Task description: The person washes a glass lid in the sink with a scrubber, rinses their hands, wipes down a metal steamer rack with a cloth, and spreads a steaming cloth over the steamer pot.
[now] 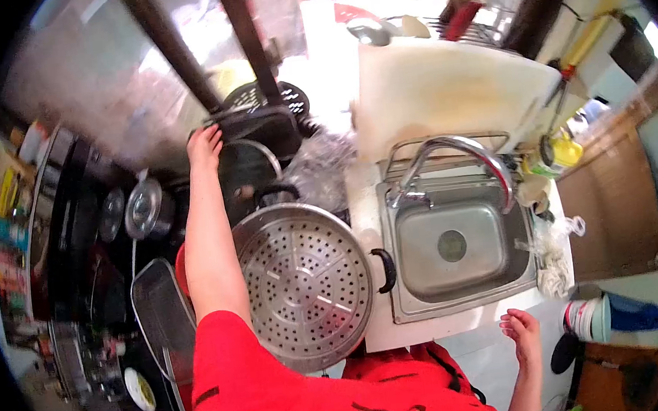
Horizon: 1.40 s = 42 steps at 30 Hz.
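My left hand (pixel 205 145) reaches out at the end of a stretched arm, at the left edge of a dark tray (pixel 260 129) behind a dark round pan (pixel 244 170). Its fingers are bent, and whether they touch the tray is unclear. Below the forearm sits a large metal steamer pot (pixel 309 285) with a perforated bottom and black handles. My right hand (pixel 520 331) hangs in the air below the sink's front edge, fingers loosely curled and apart, holding nothing.
A steel sink (pixel 453 234) with a curved faucet (pixel 457 143) is right of the pot. A mesh basket (pixel 165 318) and lidded pot (pixel 148 209) lie left. Crumpled plastic (pixel 322 167) lies behind the steamer. A white board (pixel 452 89) stands behind the sink.
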Available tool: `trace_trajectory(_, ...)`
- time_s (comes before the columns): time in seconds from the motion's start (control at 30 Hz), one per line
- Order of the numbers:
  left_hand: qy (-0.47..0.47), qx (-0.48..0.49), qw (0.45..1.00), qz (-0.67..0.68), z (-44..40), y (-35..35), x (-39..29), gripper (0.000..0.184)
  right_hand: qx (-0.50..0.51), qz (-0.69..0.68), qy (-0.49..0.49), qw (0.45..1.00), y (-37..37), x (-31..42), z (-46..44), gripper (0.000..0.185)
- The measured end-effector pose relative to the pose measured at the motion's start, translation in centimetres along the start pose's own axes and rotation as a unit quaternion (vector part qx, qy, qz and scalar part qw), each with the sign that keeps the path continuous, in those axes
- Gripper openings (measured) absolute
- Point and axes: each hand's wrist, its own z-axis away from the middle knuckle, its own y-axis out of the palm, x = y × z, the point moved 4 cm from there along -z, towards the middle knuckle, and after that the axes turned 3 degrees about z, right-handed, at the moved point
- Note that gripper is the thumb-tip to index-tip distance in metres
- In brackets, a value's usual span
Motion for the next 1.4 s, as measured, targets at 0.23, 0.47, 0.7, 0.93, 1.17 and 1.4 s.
trace_trajectory(0.23,0.202,0.042,0.944,-0.258,8.7,-13.3,-7.6,0.038,0.041,-0.012,0.022,0.999,1.7,-2.1,-3.0,0.024)
trace_trajectory(0.47,0.139,0.056,0.968,-0.2,25.5,-12.6,-7.7,0.033,0.123,0.078,-0.014,0.989,6.6,0.5,-5.6,0.03)
trace_trajectory(0.7,0.089,0.152,0.953,-0.247,43.0,-3.0,-3.8,0.024,0.128,0.352,-0.195,0.907,6.3,-2.6,-11.3,0.023)
trace_trajectory(0.93,0.064,0.412,0.838,-0.353,51.6,10.1,10.0,0.028,0.078,0.503,-0.302,0.806,2.0,-2.6,-15.7,0.016)
trace_trajectory(1.17,0.067,0.475,0.693,-0.538,53.8,16.5,28.1,0.03,0.119,0.582,-0.302,0.745,-3.5,-3.7,-20.3,0.015)
trace_trajectory(1.4,0.074,0.251,0.869,-0.419,59.1,15.6,25.7,0.026,0.182,0.598,-0.337,0.704,-3.8,-5.2,-20.7,0.019)
